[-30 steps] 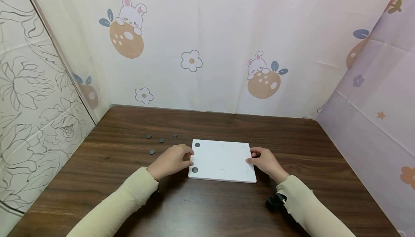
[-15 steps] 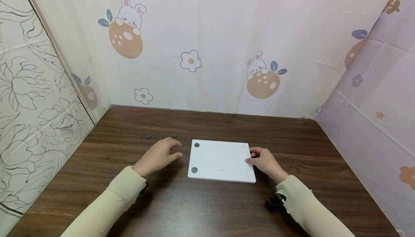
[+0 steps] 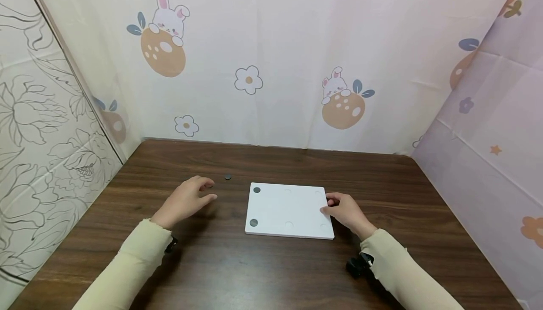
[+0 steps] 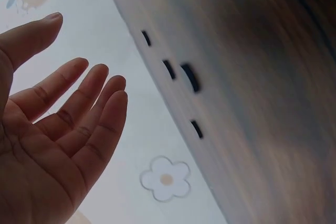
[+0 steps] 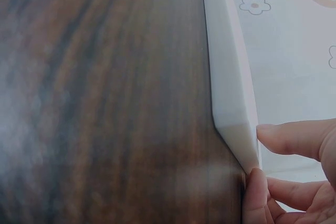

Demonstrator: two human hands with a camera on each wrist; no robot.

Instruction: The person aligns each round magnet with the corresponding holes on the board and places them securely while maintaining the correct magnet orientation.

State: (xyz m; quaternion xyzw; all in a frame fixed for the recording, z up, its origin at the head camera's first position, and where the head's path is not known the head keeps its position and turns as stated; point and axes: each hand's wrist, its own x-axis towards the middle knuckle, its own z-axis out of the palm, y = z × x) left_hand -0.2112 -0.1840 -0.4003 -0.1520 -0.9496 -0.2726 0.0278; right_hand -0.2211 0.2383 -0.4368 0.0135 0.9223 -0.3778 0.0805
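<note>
A white rectangular board (image 3: pixel 280 208) lies flat on the table. Dark round discs sit in its two left corners, the far disc (image 3: pixel 256 190) and the near disc (image 3: pixel 253 223); faint circular outlines mark the rest of its surface. My right hand (image 3: pixel 348 213) pinches the board's right edge, its thumb (image 5: pixel 289 137) at the top face and fingers at the side. Left of the board, my left hand (image 3: pixel 183 200) hovers with fingers spread and loosely bent, holding nothing. Several loose discs, among them a near disc (image 4: pixel 190 78), lie beside it in the left wrist view; the head view mostly hides them.
The dark wooden table (image 3: pixel 263 272) reaches back to a patterned curtain (image 3: pixel 280 112). One loose disc (image 3: pixel 228 177) shows behind and left of the board. A black wrist device (image 3: pixel 359 265) hangs beneath the right sleeve. Another curtain (image 3: pixel 479 159) borders the right side.
My left hand has left the board's left edge and moved left over the loose discs, covering most of them in the head view. The right hand and the board stay put.
</note>
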